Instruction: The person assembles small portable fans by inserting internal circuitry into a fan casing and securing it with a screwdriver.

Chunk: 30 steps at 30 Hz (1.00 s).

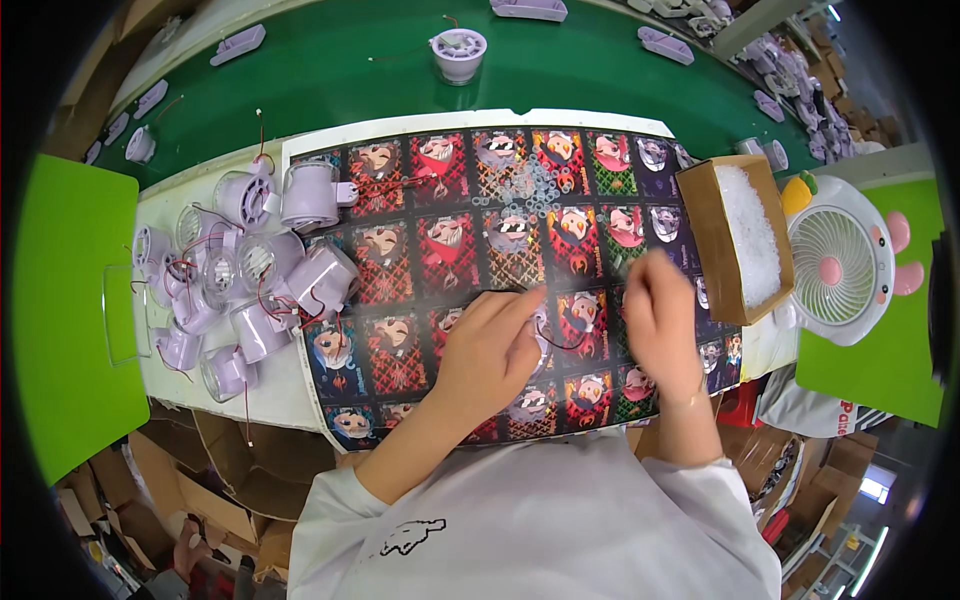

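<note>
Lilac part (pixel 542 338) between the hands (pixel 485 345)

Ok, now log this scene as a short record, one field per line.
Left hand: holding a lavender part, mostly hidden
Right hand: raised over the sheet, blurred; whether it holds anything is unclear
Work surface: dark printed sheet with rows of cartoon figures
Loose on sheet: cluster of clear rings
Left side: heap of wired lavender housings
Right side: cardboard box of clear pieces, beside a white fan
Beyond sheet: lavender housing on a green surface
</note>
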{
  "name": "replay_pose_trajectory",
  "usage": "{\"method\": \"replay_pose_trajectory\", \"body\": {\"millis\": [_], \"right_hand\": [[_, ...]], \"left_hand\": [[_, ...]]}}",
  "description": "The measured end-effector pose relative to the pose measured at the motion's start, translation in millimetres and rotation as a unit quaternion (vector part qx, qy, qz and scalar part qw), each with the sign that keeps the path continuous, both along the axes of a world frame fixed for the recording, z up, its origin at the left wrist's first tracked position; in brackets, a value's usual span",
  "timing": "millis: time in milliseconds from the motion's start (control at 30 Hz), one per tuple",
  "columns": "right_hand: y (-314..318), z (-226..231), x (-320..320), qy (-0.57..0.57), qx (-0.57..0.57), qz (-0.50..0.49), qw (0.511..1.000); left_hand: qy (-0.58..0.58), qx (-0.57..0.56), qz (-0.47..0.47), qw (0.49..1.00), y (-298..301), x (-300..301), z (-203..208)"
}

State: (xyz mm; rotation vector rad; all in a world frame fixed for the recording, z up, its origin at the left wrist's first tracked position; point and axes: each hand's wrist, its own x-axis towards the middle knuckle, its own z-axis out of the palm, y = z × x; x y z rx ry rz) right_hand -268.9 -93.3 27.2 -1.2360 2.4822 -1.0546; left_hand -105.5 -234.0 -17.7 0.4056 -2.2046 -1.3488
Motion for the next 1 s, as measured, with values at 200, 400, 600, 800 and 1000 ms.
{"method": "replay_pose_trajectory", "body": {"millis": [200, 400, 600, 800, 1000], "right_hand": [[-5.4, 4.4, 63.4, 0.005, -0.03, 0.111, 0.993], [-10.0, -5.5, 76.3, 0.058, -0.06, 0.058, 0.995], [-15.0, -1.8, 84.7, 0.09, -0.068, 0.035, 0.993], [-19.4, 2.1, 93.2, 0.085, -0.014, -0.019, 0.996], [-18.5, -1.1, 94.5, 0.102, -0.03, -0.021, 0.994]], "left_hand": [[0.002, 0.033, -0.017, 0.999, -0.4, 0.7, -0.1], [-0.007, 0.018, -0.008, 1.0, 0.3, 0.2, -0.1], [-0.002, 0.007, -0.006, 1.0, 0.0, -0.2, -1.1], [0.002, 0.01, 0.011, 1.0, 2.7, -2.1, 0.3], [-0.01, 0.01, 0.02, 1.0, 4.3, -1.9, 0.4]]}}
